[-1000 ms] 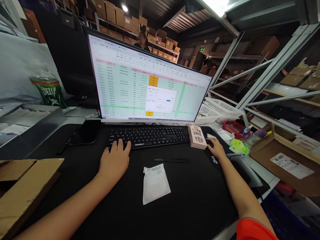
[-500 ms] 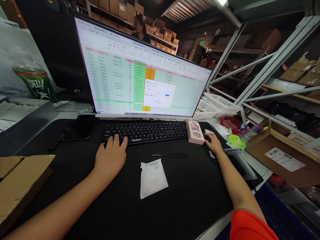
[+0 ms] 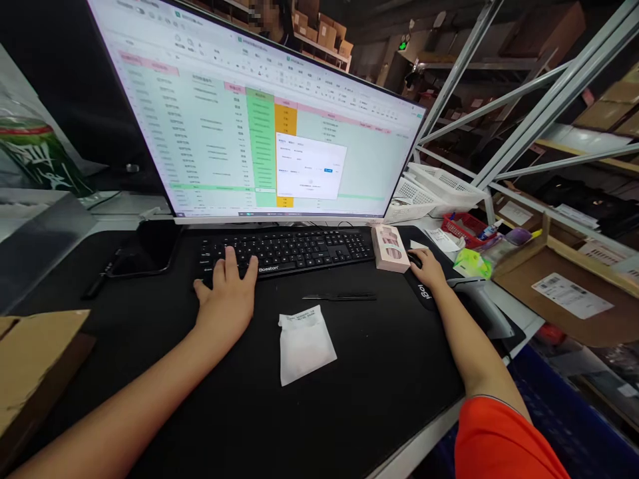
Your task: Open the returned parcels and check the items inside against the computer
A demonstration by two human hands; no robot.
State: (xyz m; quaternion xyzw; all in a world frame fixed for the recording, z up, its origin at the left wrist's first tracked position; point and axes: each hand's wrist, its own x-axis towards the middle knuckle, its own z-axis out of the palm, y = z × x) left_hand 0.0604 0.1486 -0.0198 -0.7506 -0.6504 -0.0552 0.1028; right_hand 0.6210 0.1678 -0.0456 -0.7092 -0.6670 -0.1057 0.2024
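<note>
Left hand (image 3: 227,293) spread flat on keyboard (image 3: 299,247); right hand (image 3: 428,269) cupped over mouse (image 3: 413,260). Pink box (image 3: 390,247) sits between keyboard and mouse; white pouch (image 3: 304,342) lies before keyboard.

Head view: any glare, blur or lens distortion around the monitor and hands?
Head view: the monitor is the brightest area, its small text too soft to read, its edges splayed by wide-angle distortion; left hand on the keyboard and right hand on the mouse look sharp; back shelves dim.
</note>
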